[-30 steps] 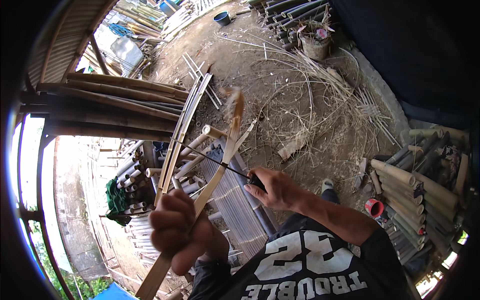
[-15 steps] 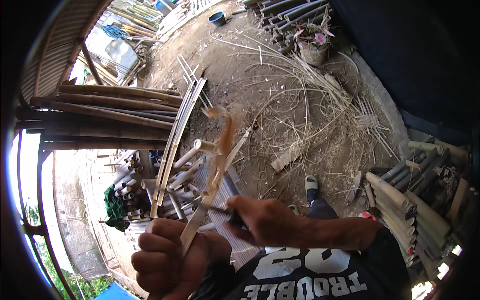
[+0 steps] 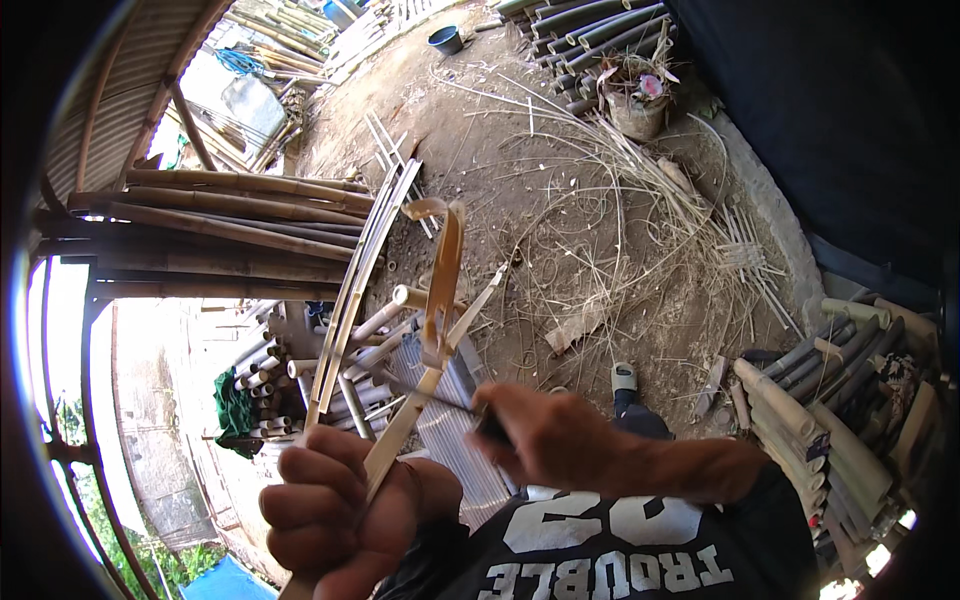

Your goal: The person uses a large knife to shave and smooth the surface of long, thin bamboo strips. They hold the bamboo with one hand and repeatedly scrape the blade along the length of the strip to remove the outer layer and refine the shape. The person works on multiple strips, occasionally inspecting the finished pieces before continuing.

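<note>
My left hand (image 3: 335,510) is closed in a fist around a pale bamboo strip (image 3: 400,437), which slants up and away to the right. In my right hand (image 3: 550,435) is a knife (image 3: 430,396), its narrow blade lying across the strip just above the left fist. A thin brown curl of bamboo peel (image 3: 446,265) stands up from the strip beyond the blade, looping over at its top. Long split bamboo slats (image 3: 362,285) stretch away behind the left fist; whether the hand touches them I cannot tell.
Bamboo poles (image 3: 240,215) are stacked at the left, with cut lengths (image 3: 255,370) and a green cloth (image 3: 234,407) below. A corrugated sheet (image 3: 440,430) lies beneath my hands. Thin shavings (image 3: 600,230) litter the dirt floor. More bamboo (image 3: 830,400) is piled at the right, and a dark bucket (image 3: 445,40) stands far off.
The knife has moved a little up along the strip, away from the left fist. The peel curl, blurred before, now stands sharp. The whole view has shifted slightly.
</note>
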